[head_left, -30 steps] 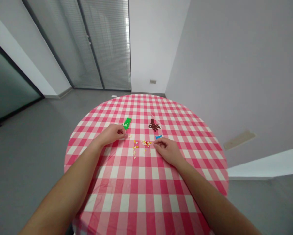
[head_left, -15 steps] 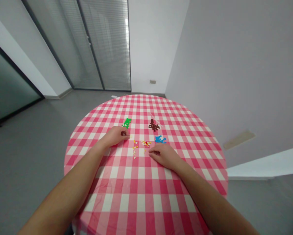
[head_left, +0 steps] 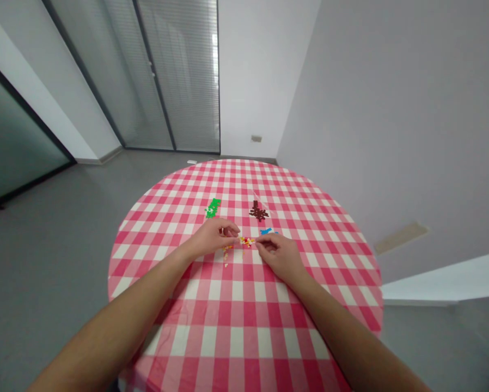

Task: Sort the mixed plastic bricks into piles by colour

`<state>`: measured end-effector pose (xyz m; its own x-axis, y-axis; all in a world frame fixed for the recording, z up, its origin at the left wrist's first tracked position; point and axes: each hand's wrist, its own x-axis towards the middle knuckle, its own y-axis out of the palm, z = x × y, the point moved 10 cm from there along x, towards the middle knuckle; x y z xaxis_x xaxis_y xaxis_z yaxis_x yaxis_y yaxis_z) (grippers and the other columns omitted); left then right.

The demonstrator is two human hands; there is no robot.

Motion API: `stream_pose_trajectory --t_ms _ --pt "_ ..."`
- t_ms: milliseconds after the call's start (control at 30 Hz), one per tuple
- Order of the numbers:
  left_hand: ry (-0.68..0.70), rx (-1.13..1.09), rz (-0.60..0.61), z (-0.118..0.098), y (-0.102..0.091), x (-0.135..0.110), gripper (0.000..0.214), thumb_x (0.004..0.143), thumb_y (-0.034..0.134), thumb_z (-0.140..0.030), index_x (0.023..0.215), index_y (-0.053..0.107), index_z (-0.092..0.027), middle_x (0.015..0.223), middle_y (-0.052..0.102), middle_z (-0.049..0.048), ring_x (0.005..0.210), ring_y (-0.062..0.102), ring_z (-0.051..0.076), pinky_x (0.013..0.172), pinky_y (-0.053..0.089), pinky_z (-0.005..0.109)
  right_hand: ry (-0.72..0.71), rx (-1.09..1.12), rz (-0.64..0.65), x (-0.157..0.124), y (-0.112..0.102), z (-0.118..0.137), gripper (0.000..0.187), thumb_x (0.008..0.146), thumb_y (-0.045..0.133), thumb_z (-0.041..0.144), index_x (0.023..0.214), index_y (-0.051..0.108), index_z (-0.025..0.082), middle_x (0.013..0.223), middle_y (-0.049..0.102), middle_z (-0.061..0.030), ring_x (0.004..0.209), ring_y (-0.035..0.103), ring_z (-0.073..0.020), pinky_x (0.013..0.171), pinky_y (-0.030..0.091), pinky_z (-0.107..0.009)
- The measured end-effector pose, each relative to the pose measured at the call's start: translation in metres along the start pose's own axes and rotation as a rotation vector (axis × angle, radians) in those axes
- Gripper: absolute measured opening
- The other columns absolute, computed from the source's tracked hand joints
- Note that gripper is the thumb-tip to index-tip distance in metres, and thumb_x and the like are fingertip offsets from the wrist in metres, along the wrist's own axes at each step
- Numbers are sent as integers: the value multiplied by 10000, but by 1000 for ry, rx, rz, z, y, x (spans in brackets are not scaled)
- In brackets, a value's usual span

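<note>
My left hand [head_left: 217, 237] reaches in from the left, palm down, its curled fingertips at the left edge of a small pile of yellow, white and red pieces [head_left: 246, 241]. Across from it, the thumb and fingers of my right hand [head_left: 281, 257] come together at the pile's right edge. Anything between the fingertips of either hand is too small to make out. A short line of pale and yellow pieces [head_left: 226, 257] lies just below my left hand. Beyond my right hand are blue pieces [head_left: 266, 231], partly hidden by it.
Green pieces [head_left: 213, 207] lie in a cluster behind my left hand, and dark brown pieces [head_left: 258, 211] farther back on the right. Everything rests on a round table with a red-and-white checked cloth [head_left: 228, 326]. A wall [head_left: 391, 120] stands close on the right.
My left hand has moved right, from near the green pieces to the mixed pile. My right hand has shifted slightly up and right, and now covers more of the blue pieces.
</note>
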<state>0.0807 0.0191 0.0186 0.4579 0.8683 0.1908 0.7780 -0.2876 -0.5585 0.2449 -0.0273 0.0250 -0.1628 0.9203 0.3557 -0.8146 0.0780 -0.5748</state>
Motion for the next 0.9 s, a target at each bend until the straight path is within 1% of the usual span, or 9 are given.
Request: stream_pose_trajectory --t_ms 100,200,267,367,500,600,700,800,900 --pt "12 -39 19 -9 12 -2 171 802 701 -235 963 731 -187 814 737 29 713 634 150 650 458 263 30 76 -63 -1 -4 -2 78 828 639 284 870 646 218 828 722 -51 745 691 -199 673 561 -320" --pt "60 -9 46 -18 18 -4 128 842 671 -231 943 745 -201 824 747 27 717 634 152 665 467 270 50 154 -77 -2 -3 -3 135 827 665 325 888 601 223 857 713 -59 796 703 -212 700 578 -336" --pt "165 53 39 -31 18 -5 108 861 657 -213 918 747 -204 849 752 29 775 640 167 726 476 293 70 232 -67 -3 1 -6 164 827 675 335 899 574 228 876 714 -63 837 710 -220 720 583 -342" --pt "342 160 -4 -50 16 -8 111 887 639 -191 928 741 -205 875 749 34 847 634 183 818 467 334 107 365 -33 -3 9 -11 204 819 687 328 913 531 235 884 720 -59 867 717 -227 736 586 -348" --pt "474 246 -41 -64 17 -14 114 908 632 -215 950 736 -197 868 730 48 846 616 190 800 464 336 183 503 38 -4 22 -19 255 798 696 303 934 488 244 882 735 -49 841 727 -223 764 583 -368" --pt "500 271 -26 -67 21 -15 127 918 614 -215 911 740 -195 846 721 49 824 606 185 779 461 322 248 591 76 -5 28 -23 296 772 705 297 943 468 249 860 742 -38 821 731 -225 765 582 -378" --pt "498 279 1 -68 24 -15 149 920 604 -203 868 743 -194 816 712 46 799 597 178 767 454 312 291 635 95 -5 30 -23 338 740 726 311 937 458 252 835 748 -28 802 732 -226 759 578 -378" --pt "486 280 23 -69 25 -15 167 915 603 -191 825 743 -193 793 707 42 782 592 173 764 452 308 309 605 101 -5 28 -21 345 727 734 334 924 463 251 813 754 -25 775 732 -228 729 574 -370" --pt "469 272 22 -68 25 -14 146 907 615 -196 836 743 -198 792 710 37 790 596 178 765 457 311 313 557 105 -4 25 -19 329 728 731 356 900 473 247 785 756 -25 731 728 -227 677 566 -357"
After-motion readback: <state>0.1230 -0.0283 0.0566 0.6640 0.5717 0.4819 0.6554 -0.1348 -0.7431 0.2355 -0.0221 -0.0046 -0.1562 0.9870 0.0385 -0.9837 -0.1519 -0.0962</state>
